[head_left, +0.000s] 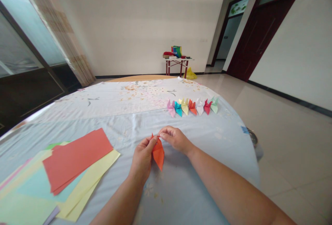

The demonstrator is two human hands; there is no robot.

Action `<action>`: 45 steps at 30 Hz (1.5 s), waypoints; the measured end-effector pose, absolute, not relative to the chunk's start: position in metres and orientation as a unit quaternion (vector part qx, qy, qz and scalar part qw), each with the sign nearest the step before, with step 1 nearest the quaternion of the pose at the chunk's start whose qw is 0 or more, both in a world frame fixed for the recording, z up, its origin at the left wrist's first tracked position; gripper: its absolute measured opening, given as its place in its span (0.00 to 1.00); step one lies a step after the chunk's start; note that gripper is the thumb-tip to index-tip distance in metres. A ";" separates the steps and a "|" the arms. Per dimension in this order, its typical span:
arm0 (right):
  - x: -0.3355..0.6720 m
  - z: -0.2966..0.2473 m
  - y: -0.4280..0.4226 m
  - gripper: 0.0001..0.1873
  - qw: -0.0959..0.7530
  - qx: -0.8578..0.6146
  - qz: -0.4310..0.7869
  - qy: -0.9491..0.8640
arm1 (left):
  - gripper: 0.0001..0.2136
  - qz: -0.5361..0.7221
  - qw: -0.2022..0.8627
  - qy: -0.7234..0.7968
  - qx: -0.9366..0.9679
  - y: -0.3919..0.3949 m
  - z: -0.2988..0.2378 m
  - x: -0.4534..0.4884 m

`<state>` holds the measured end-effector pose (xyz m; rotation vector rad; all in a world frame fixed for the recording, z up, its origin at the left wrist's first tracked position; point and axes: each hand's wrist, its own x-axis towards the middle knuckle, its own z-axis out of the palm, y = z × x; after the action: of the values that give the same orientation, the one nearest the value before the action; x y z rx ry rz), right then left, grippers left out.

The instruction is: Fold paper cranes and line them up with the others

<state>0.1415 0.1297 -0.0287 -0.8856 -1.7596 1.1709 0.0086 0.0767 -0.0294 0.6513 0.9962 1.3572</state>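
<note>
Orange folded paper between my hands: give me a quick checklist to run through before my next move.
1. Left hand grip: thumb on the upper part of the orange folded paper. Ok.
2. Right hand grip: closed at the paper's upper end. Ok.
3. Sharpness of the small creases under the hands: partly covered. Cannot tell.
4. Seven folded figures: in a row beyond the right hand, not touching it. Ok.
5. Loose colored sheets: left of the left hand, apart from it. Ok.
</note>
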 end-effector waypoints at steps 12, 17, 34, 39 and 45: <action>0.141 -0.026 0.127 0.22 0.433 -0.331 0.501 -0.672 | 0.10 0.598 0.627 0.418 0.273 0.075 -0.025 0.008; 0.139 -0.030 0.125 0.18 0.377 -0.354 0.546 -0.659 | 0.10 0.606 0.629 0.407 0.267 0.077 -0.026 0.007; 0.141 -0.031 0.129 0.15 0.429 -0.343 0.589 -0.593 | 0.14 0.539 0.595 0.472 0.363 0.080 -0.033 0.008; 0.141 -0.031 0.128 0.13 0.412 -0.334 0.603 -0.596 | 0.14 0.522 0.572 0.500 0.388 0.077 -0.028 0.011; 0.142 -0.030 0.131 0.13 0.447 -0.345 0.611 -0.554 | 0.15 0.487 0.557 0.530 0.414 0.075 -0.023 0.012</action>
<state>0.1423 0.1312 -0.0304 -0.8547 -1.3721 1.5133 0.0121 0.0753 -0.0232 0.9775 1.2510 1.1481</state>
